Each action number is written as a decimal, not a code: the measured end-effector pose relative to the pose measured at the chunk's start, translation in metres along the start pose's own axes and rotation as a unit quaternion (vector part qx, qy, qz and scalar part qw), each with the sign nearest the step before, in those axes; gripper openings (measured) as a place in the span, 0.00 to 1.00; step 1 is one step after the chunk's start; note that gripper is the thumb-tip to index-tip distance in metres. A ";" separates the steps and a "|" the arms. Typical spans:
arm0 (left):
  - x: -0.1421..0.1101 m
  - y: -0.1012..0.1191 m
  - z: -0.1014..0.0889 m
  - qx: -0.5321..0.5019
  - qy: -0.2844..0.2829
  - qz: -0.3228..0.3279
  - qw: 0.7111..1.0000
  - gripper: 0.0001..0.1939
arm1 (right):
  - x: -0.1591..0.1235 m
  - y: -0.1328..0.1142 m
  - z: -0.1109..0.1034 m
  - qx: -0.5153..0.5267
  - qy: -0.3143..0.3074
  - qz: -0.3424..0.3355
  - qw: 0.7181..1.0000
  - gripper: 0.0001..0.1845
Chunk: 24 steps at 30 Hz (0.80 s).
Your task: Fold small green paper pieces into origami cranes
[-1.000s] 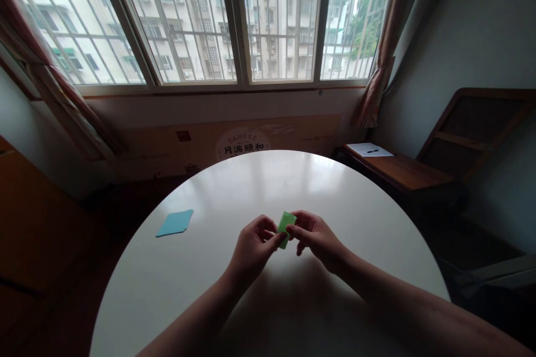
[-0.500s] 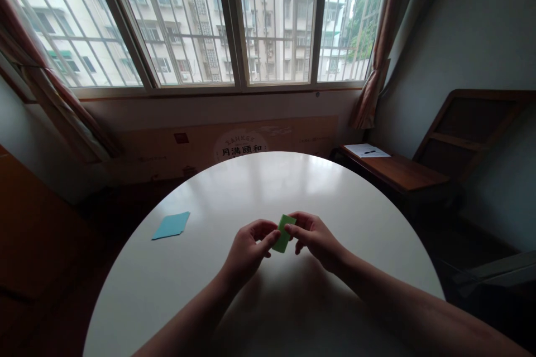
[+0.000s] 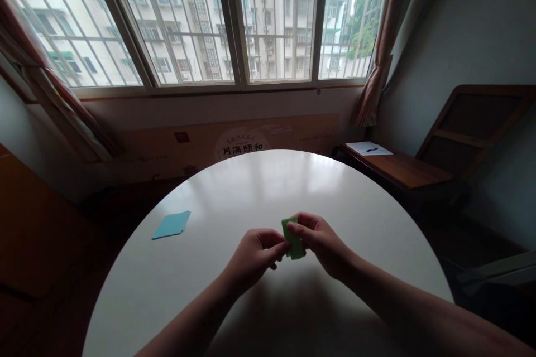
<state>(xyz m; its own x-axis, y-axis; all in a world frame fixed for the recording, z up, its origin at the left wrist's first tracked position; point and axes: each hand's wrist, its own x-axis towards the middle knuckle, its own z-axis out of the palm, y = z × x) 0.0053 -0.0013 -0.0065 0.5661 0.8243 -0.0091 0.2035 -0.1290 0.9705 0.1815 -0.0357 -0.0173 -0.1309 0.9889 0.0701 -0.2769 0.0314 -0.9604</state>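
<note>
A small folded green paper [image 3: 293, 244] is held just above the round white table [image 3: 234, 195], near its middle. My left hand [image 3: 254, 258] pinches its left edge with thumb and fingertips. My right hand [image 3: 322, 244] pinches its right side, thumb lying across the front. Both hands are closed on the paper, and their fingers hide part of it. A folded blue paper [image 3: 171, 224] lies flat on the table, far to the left of my hands.
A large barred window [image 3: 234, 17] with curtains fills the wall ahead. A cardboard panel [image 3: 238, 142] with printing leans under it. To the right stands a wooden side table [image 3: 402, 170] with a sheet and pen [image 3: 371, 149], and a wooden frame [image 3: 477, 128] leans against the wall.
The green paper has turned in my fingers, from leaning to the right to leaning to the left, and sits slightly lower. My hands have closed in nearer each other.
</note>
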 end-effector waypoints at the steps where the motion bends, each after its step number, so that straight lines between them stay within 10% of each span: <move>1: -0.001 0.001 -0.001 0.015 -0.016 0.006 1.000 0.12 | -0.001 -0.002 0.000 -0.005 -0.001 -0.006 1.000 0.19; 6: -0.007 0.010 -0.012 0.079 0.058 0.133 0.986 0.08 | -0.008 -0.014 -0.001 -0.028 -0.016 -0.018 0.999 0.17; 12: -0.021 0.024 -0.014 0.198 0.115 0.379 0.897 0.09 | -0.019 -0.022 0.000 -0.053 -0.062 -0.036 0.996 0.13; 24: -0.022 0.027 -0.008 0.292 0.098 0.435 0.846 0.09 | -0.025 -0.022 -0.001 -0.051 -0.098 -0.030 0.993 0.11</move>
<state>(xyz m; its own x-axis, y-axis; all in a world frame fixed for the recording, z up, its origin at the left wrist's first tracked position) -0.0079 -0.0190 0.0214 0.5733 0.3464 0.7425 0.1702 -0.9368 0.3056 0.1916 -0.0610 0.0023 -0.3037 0.9377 0.1689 -0.1936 0.1128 -0.9746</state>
